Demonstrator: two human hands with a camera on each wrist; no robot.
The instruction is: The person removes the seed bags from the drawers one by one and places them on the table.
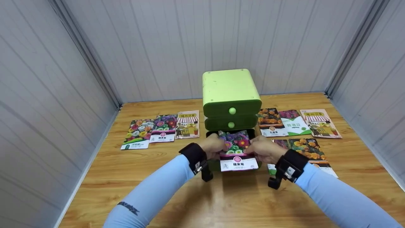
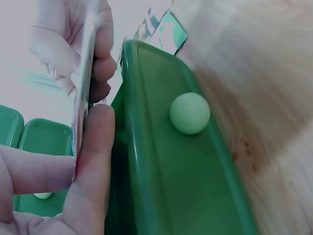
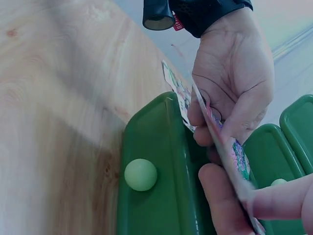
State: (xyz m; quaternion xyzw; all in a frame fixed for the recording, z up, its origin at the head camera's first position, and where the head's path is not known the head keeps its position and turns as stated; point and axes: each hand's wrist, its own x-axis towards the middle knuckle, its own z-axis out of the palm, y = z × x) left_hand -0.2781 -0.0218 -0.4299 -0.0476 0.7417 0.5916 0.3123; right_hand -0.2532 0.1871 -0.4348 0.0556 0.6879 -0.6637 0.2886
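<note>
A seed packet (image 1: 238,163) printed with purple, pink and red flowers is held over the pulled-out bottom drawer (image 3: 156,210) of a small green cabinet (image 1: 230,85). My left hand (image 1: 212,145) pinches its left edge between thumb and fingers. On the opposite edge, my right hand (image 1: 265,149) grips it the same way. Both wrist views show the packet nearly edge-on, just behind the drawer's front panel with its round pale knob (image 2: 190,113). Most of the drawer's inside is hidden by the packet and hands. The two upper drawers are closed.
Left of the cabinet lie three seed packets in a row, the leftmost with mixed flowers (image 1: 137,133). Several more lie on the right, including a marigold packet (image 1: 272,122), a green-and-white packet (image 1: 294,123) and a pink shop-front packet (image 1: 321,123). Panel walls (image 1: 164,47) enclose the wooden table.
</note>
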